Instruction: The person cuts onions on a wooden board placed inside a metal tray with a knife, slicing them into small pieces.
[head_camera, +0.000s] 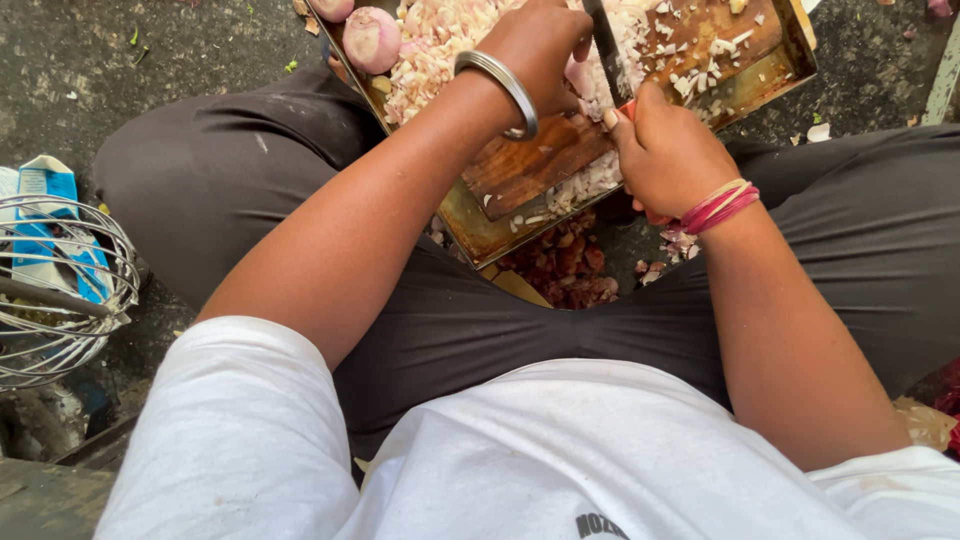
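On the dark stone floor a metal tray (770, 75) held chopped pale onion (440, 40); the right hand (668, 155) gripped a dark-bladed knife (606, 45), the left hand (540, 50) curled over an onion piece

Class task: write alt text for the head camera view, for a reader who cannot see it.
A seated person's right hand grips a knife over a wooden cutting board in a metal tray, while the left hand steadies an onion. Chopped onion is piled on the board beside peeled onions. A wire whisk lies at the left.
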